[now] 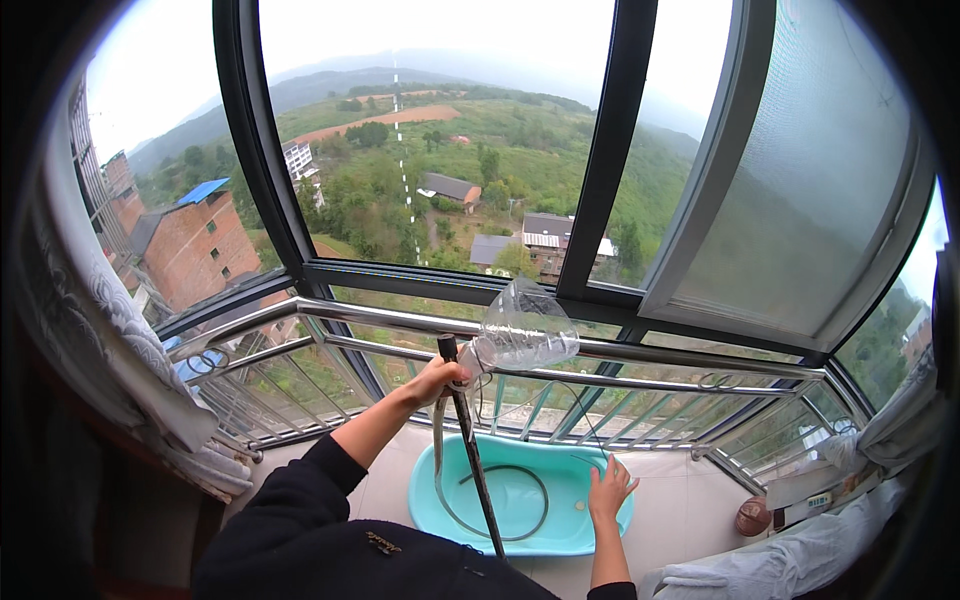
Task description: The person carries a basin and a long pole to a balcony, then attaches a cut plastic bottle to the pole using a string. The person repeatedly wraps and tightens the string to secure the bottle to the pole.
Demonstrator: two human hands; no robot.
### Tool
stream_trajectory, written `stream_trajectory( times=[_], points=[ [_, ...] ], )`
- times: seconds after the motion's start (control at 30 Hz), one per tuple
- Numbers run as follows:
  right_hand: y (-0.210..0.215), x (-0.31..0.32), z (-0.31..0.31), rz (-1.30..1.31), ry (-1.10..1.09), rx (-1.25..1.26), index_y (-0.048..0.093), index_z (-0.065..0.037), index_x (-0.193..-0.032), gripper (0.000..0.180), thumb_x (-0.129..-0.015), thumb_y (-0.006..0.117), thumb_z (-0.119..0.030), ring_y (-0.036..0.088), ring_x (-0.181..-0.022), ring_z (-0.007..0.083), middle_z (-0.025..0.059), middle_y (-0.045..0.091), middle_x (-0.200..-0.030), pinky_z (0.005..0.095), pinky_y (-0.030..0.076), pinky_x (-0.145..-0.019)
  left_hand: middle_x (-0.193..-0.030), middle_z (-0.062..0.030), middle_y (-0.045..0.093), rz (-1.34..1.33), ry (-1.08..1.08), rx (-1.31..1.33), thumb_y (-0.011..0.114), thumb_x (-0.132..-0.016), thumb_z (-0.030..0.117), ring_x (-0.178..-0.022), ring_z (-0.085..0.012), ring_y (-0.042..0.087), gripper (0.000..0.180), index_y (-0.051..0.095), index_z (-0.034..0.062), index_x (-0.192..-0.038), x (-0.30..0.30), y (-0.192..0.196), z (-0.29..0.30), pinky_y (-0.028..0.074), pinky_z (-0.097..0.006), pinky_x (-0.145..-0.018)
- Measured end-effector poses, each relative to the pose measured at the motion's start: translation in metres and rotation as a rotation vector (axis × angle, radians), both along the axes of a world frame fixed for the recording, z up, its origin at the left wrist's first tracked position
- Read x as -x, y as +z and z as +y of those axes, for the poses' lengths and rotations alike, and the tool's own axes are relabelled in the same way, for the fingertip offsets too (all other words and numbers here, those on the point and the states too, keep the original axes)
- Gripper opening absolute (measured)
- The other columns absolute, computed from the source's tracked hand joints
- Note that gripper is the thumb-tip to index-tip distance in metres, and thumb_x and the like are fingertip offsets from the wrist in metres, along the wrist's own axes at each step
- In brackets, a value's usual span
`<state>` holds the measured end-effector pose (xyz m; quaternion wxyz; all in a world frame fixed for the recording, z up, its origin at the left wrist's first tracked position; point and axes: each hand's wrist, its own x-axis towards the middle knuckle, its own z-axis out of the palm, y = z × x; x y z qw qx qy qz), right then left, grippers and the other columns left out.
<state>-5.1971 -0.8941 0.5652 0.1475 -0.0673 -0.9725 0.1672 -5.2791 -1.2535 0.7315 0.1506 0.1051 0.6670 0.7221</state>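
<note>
My left hand (438,382) is closed around a dark rod (474,445) that slants down in front of my body. At its upper end, beside the same hand, a clear plastic bottle (530,330) lies tilted, its narrow neck toward my fingers. A pale hose (438,450) hangs below that hand and curls into the turquoise tub (422,500) on the floor. Over the tub's right end is my right hand (610,492), fingers spread. A thin dark wire (578,400) arcs from near the bottle toward its fingertips; whether they touch is too fine to tell.
A metal railing (690,352) runs behind the tub, before tall dark-framed windows (600,150). Curtains (125,320) hang at the left. A brown ball (752,516) and white cloth (790,565) are at the lower right. Pale tiles (672,500) surround the tub.
</note>
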Motion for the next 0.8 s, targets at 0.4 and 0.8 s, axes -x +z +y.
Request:
stream_trajectory(
  times=[0.4, 0.8],
  points=[
    [0.169, 0.068, -0.155, -0.382, 0.836, 0.798, 0.056, -0.002, -0.106, 0.026, -0.084, 0.058, -0.017, 0.062, -0.072, 0.0192, 0.0074, 0.064, -0.078, 0.0317, 0.049, -0.065, -0.079, -0.0006, 0.051, 0.025, -0.079, -0.123, 0.054, -0.069, 0.026, -0.066, -0.0086, 0.046, 0.045, 0.046, 0.0051, -0.108, -0.004, -0.005, 0.007, 0.037, -0.022, -0.058],
    [0.142, 0.076, -0.164, -0.853, 0.945, 1.197, 0.043, -0.002, -0.099, 0.025, -0.081, 0.061, -0.007, 0.064, -0.063, 0.0175, 0.01, 0.064, -0.078, 0.0246, 0.05, -0.052, -0.078, 0.0015, 0.05, 0.03, -0.036, -0.079, 0.053, -0.071, 0.019, -0.065, -0.0061, 0.043, 0.04, 0.048, 0.0033, -0.107, -0.02, -0.002, 0.005, 0.035, -0.02, -0.056]
  ],
)
